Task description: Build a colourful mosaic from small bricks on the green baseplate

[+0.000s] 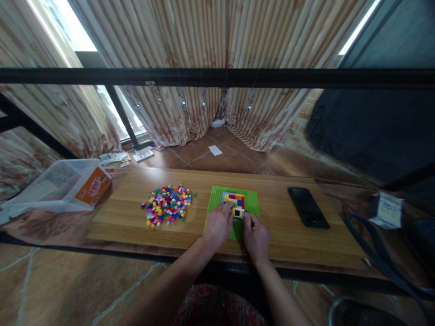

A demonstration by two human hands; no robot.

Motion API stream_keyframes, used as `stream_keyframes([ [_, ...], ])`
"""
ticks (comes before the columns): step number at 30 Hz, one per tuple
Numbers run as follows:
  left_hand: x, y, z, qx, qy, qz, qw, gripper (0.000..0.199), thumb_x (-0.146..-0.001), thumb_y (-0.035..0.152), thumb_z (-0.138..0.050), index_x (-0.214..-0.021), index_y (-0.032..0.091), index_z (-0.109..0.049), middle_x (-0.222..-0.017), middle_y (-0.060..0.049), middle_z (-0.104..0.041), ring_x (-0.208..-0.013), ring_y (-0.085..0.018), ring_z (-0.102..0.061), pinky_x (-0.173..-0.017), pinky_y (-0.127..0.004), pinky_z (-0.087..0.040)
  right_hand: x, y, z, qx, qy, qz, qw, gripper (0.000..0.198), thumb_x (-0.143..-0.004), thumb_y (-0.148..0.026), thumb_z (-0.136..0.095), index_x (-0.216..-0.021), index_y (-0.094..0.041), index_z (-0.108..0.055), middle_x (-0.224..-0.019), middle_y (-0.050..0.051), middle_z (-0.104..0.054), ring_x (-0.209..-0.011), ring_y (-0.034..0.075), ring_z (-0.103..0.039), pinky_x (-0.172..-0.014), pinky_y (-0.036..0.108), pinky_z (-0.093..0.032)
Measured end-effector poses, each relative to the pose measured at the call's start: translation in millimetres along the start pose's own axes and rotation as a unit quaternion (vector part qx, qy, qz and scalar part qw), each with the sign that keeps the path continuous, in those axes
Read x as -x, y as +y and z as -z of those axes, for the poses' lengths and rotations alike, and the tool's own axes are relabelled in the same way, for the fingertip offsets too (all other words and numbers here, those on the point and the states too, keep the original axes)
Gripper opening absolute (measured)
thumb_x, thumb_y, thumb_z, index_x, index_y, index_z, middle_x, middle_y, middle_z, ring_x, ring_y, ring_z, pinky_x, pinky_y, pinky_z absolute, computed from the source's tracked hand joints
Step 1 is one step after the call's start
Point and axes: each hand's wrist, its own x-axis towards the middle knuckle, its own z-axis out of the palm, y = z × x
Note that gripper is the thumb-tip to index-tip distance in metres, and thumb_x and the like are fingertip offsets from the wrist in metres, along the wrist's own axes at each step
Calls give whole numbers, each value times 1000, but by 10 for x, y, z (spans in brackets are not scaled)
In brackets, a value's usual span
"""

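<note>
A green studded baseplate (251, 197) lies on the wooden board in front of me. On it stands a small structure of toy building bricks (239, 199) in red, yellow, blue, orange and white, with a dark opening at its near side. My left hand (219, 225) has its fingers closed against the structure's left and near side. At the near right corner, my right hand (257, 236) is closed, thumb and forefinger pinched against the bricks. Any single brick between the fingers is too small to make out. Left of the baseplate, a pile of loose colourful bricks (169, 204) is spread out.
A black phone (308, 207) lies on the right of the wooden board (118, 213). Beyond the board's left end is a clear plastic box (64, 181) with an orange label. A dark metal bar (217, 78) crosses in front of the curtains. A grey strap (374, 244) hangs at right.
</note>
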Motion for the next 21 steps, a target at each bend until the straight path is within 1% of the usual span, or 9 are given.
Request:
stream_keyframes([
  [4,5,-5,-11,2,9,-10,1000,35,-91,15,-49,-125,21,-54,-100,-5,-71,-94,-19,-65,-88,-34,-53,3,-63,8,16,-2,-21,1000,65,-96,-59,-24,-86,-16,-71,-82,12,-72,-73,21,-61,-67,30,-37],
  [8,0,13,-14,0,11,-4,1000,34,-91,16,-50,-125,21,-54,-99,-5,-71,-93,-19,-65,-88,-34,-53,-12,-154,1,76,-19,-17,997,64,-91,-68,-34,-92,-15,-70,-84,13,-72,-77,23,-62,-69,30,-37],
  [11,0,29,-10,-4,17,-3,1000,33,-92,18,-49,-125,21,-54,-98,-5,-70,-92,-19,-65,-88,-34,-53,-36,-216,2,111,-36,-45,992,60,-90,-67,-38,-91,-16,-69,-85,12,-72,-76,23,-63,-66,30,-36],
  [14,3,39,1,-10,16,-11,1000,33,-93,17,-47,-126,19,-53,-99,-7,-70,-94,-20,-65,-87,-35,-54,-54,-251,12,116,-55,-69,989,57,-90,-66,-38,-92,-18,-68,-86,11,-72,-75,23,-63,-64,30,-35],
  [21,2,42,0,-17,11,-20,1000,34,-94,16,-45,-127,17,-53,-107,-9,-70,-97,-22,-65,-89,-37,-54,-56,-233,-9,150,-51,-57,986,54,-90,-63,-41,-90,-17,-68,-88,13,-73,-78,24,-64,-66,31,-36],
])
